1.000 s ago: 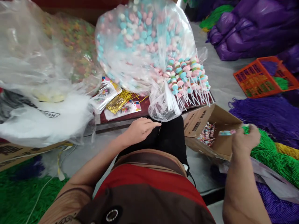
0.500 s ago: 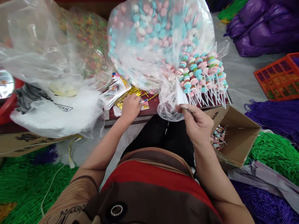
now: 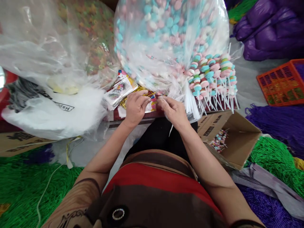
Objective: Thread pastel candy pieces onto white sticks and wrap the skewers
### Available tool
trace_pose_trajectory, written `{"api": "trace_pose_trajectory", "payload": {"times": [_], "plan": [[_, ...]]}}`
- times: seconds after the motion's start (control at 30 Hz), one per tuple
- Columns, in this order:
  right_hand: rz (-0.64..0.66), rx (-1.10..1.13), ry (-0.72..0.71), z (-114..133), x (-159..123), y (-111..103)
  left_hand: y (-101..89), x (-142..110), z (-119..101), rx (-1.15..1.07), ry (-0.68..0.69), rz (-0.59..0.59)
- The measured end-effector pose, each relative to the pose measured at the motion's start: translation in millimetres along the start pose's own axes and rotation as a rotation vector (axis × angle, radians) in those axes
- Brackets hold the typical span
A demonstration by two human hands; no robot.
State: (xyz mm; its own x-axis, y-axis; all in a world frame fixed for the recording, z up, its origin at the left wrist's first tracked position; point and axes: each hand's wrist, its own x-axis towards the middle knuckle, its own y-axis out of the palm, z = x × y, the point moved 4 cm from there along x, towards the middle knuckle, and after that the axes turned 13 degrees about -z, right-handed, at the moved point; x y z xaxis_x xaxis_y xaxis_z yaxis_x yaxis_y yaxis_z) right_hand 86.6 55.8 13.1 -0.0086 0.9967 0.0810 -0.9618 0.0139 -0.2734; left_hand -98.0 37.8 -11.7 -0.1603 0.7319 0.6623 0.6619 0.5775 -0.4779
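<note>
My left hand is at the table's front edge, thumb and fingertips pinched together over the gold twist ties. Close to its right, my right hand also has its fingertips pinched. Whatever either pinch holds is too small to make out. A small printed packet lies beneath the fingertips. Silver printed bags rest behind my left hand. White sticks stand bundled in clear plastic right of my right hand. Farther right, candy skewers with pink, blue and white pieces are piled up.
A big clear bag of pink, blue and white candies fills the back. Left of it is a bag of orange and green candies. An open cardboard box stands at lower right. Beyond it is an orange crate.
My right hand has moved left from beside the white sticks to my left hand. My left hand has lifted slightly and turned, its fingertips now pinched. The view has shifted slightly.
</note>
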Motion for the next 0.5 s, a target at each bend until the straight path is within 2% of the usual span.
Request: {"api": "trace_pose_trajectory", "payload": {"times": [0.07, 0.13, 0.23, 0.33, 0.4, 0.5], "plan": [[0.07, 0.02, 0.045, 4.2, 6.6, 12.0, 1.0, -1.0, -6.8, -0.101, 0.02, 0.001], [0.074, 0.114, 0.117, 2.3, 9.6, 17.2, 5.3, 0.1, -10.8, -0.226, -0.044, 0.053], [-0.023, 0.259, 0.163, -5.6, 9.0, 9.8, 13.0, 5.2, -12.0, -0.511, -0.294, 0.21], [-0.123, 0.279, 0.103, -8.4, 5.4, -9.3, 16.8, 9.3, -13.2, -0.747, -0.584, 0.448], [-0.159, 0.274, 0.073, -6.9, 3.0, -22.0, 15.0, 10.1, -13.8, -0.78, -0.725, 0.574], [-0.113, 0.282, 0.088, -3.9, 0.9, -31.5, 9.7, 9.8, -13.8, -0.704, -0.817, 0.646]]}}
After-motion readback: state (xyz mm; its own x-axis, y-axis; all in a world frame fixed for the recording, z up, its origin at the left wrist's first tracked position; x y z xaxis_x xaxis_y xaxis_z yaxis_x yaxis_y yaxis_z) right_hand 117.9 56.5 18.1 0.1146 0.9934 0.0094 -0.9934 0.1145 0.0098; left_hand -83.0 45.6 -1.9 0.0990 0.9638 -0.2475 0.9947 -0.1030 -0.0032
